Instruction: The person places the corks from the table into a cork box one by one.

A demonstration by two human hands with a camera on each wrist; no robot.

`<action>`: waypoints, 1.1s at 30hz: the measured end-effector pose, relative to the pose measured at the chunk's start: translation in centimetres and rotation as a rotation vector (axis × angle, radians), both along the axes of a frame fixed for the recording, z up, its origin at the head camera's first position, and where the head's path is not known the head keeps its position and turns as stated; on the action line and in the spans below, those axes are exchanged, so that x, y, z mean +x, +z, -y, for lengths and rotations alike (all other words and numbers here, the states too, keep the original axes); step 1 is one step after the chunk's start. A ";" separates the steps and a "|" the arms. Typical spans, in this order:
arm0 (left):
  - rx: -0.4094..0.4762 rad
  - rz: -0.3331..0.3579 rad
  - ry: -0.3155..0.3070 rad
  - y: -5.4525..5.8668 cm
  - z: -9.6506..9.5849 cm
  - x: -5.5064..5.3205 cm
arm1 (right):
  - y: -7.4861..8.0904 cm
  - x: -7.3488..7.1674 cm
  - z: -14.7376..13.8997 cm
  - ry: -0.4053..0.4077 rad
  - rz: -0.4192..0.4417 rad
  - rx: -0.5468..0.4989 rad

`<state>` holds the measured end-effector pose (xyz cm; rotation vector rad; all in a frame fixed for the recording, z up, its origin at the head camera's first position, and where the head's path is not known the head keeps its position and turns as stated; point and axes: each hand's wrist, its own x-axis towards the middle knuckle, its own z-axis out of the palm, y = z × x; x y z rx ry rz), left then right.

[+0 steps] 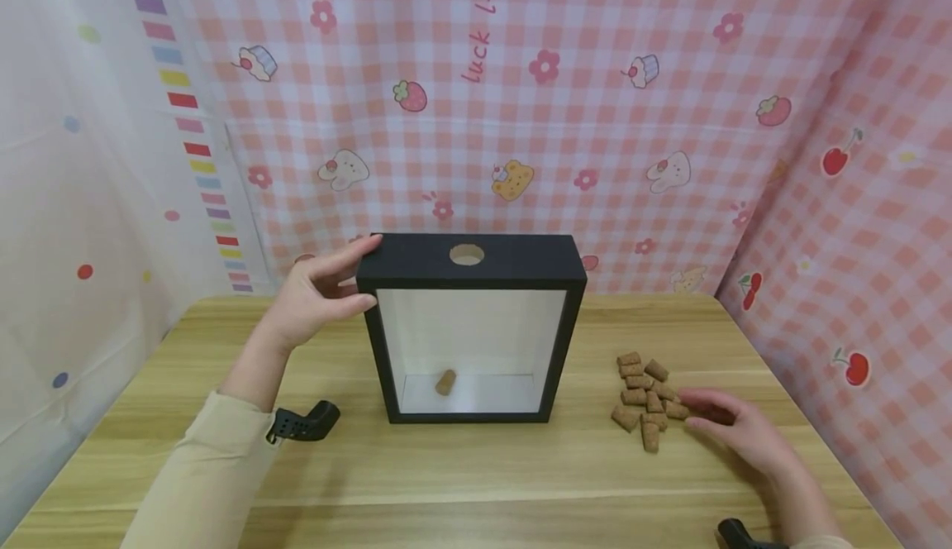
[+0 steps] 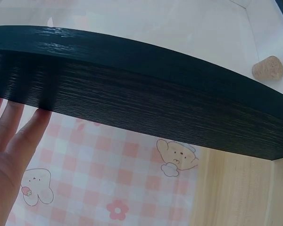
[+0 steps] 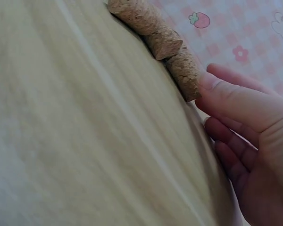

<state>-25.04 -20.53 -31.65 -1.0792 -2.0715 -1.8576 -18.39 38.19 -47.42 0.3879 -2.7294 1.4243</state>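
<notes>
A black shadow-box frame [image 1: 473, 264] stands upright on the table, with a clear front and a round hole in its top. Inside, one cork [image 1: 445, 382] leans near the bottom; the left wrist view shows the same cork [image 2: 268, 68]. My left hand [image 1: 308, 297] holds the frame's upper left corner, thumb at the front edge and fingers toward the back. Several loose corks [image 1: 635, 397] lie in a cluster right of the frame. At the cluster's right edge is my right hand [image 1: 740, 437], its thumb and forefinger parted beside the end of a cork [image 3: 185, 75].
The wooden table [image 1: 461, 483] carries the frame and corks. A pink checked cloth [image 1: 476, 119] hangs behind it, with more cloth at both sides. Black wrist straps [image 1: 305, 423] are on both arms.
</notes>
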 end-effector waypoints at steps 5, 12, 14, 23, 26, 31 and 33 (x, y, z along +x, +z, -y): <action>0.009 0.000 -0.007 -0.1 0.0 -0.1 | -0.2 -0.3 0.3 -0.031 0.002 0.040; 0.025 -0.005 -0.020 -0.2 -0.1 -0.2 | -0.3 -0.4 0.3 -0.075 0.016 0.064; 0.025 -0.006 -0.017 -0.2 -0.1 -0.2 | -0.4 -0.3 0.3 -0.076 -0.001 0.060; 0.004 -0.002 -0.002 -0.2 0.0 -0.2 | -0.5 0.1 -0.3 -0.097 -0.076 0.009; 0.000 -0.004 0.000 -0.1 -0.1 -0.1 | -0.2 0.2 -0.2 -0.105 -0.098 -0.013; -0.012 0.003 0.006 0.0 0.0 0.0 | 1.3 0.5 0.6 -0.134 -0.051 -0.104; -0.015 0.009 0.010 0.0 0.0 0.1 | 2.1 0.5 1.1 -0.139 -0.068 -0.118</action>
